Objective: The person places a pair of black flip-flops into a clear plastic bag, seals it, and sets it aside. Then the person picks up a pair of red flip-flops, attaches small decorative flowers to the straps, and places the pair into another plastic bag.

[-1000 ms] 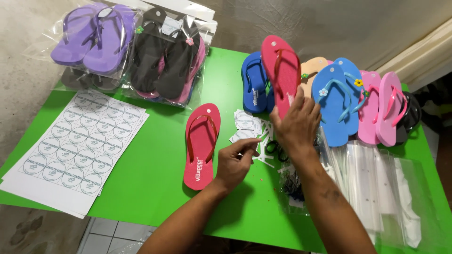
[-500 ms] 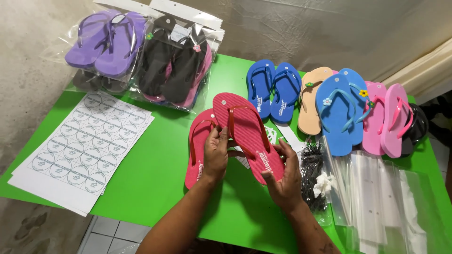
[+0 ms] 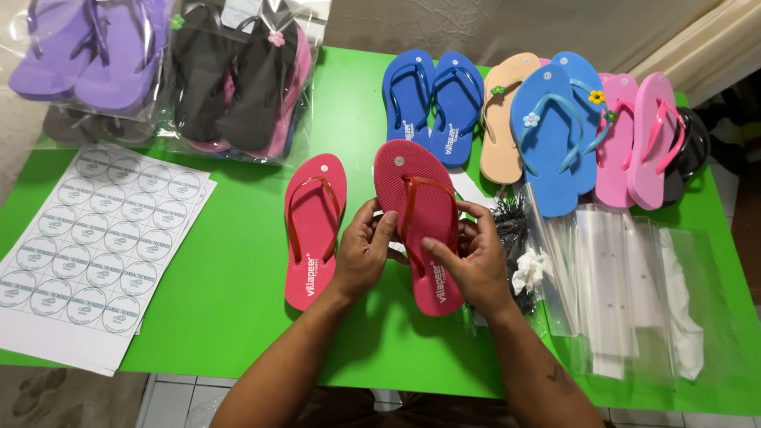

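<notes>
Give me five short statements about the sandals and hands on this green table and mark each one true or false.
1. Both hands hold one red sandal, the left hand on one side and the right hand on the other. True.
2. A second red sandal lies flat on the green table, beside the left hand. True.
3. The pair of blue sandals is sealed in a plastic bag. False: it lies bare on the table; the purple sandals and black sandals are the bagged ones.
4. The sticker sheets lie under the right hand. False: they lie at the table's left edge, away from both hands.
5. Clear plastic bags are stacked to the right of the right hand. True.
</notes>
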